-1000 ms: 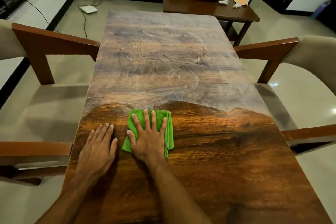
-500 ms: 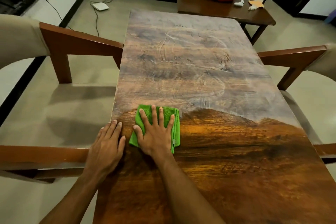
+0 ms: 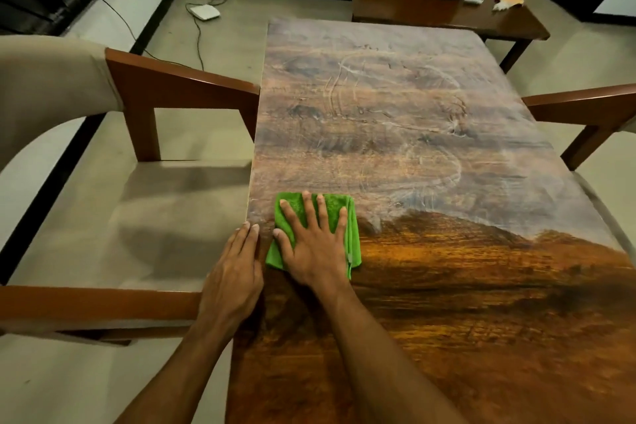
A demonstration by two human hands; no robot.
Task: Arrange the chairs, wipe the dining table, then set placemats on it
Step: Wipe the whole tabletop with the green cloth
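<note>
Head view, right hand: the right hand (image 3: pixel 315 248) lies flat with fingers straight and spread, pressing down on the cloth and gripping nothing.
Head view, cloth: the folded bright-green microfibre cloth (image 3: pixel 340 213) lies near the left edge of the long wood-grain dining table (image 3: pixel 413 113), where the glossy dark near part meets the pale, streaked far part.
Head view, left hand: the left hand (image 3: pixel 234 275) rests flat on the table's left edge, just beside the cloth, fingers straight, holding nothing.
Head view, chairs: a beige-cushioned wooden armchair (image 3: pixel 179 86) stands at the left side and a matching armchair (image 3: pixel 585 107) at the right.
</note>
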